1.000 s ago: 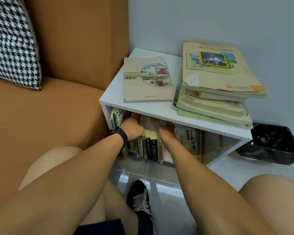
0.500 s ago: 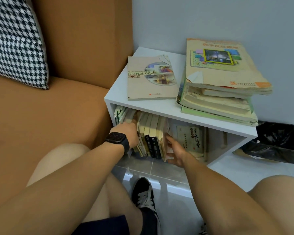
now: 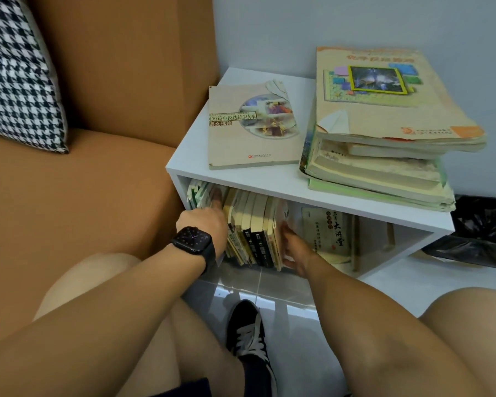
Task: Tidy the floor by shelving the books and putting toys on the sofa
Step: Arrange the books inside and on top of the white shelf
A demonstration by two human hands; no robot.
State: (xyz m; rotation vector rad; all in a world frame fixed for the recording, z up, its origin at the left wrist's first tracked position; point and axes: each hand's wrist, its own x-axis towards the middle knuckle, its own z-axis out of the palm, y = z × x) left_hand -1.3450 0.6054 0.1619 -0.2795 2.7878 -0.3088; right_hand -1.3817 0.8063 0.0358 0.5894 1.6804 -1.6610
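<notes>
A low white shelf (image 3: 269, 186) stands beside the orange sofa (image 3: 78, 196). Inside it a row of upright books (image 3: 254, 224) leans left. My left hand (image 3: 204, 222), with a black watch on the wrist, reaches in at the row's left side, fingers pushed between the books and hard to see. My right hand (image 3: 294, 247) presses its flat palm and straight fingers against the row's right side. A cream book with black characters (image 3: 327, 233) stands further right in the shelf. On top lie a single beige book (image 3: 249, 124) and a stack of worn books (image 3: 384, 133).
A houndstooth cushion (image 3: 17, 81) sits on the sofa at the left. A black bin bag (image 3: 478, 236) lies on the floor to the right of the shelf. My knees and one black shoe (image 3: 249, 330) are below the shelf on the grey tiled floor.
Both hands have drawn back out of the shelf to the front of the book row. The right hand has shifted to the row's right side; the books now stand closer together.
</notes>
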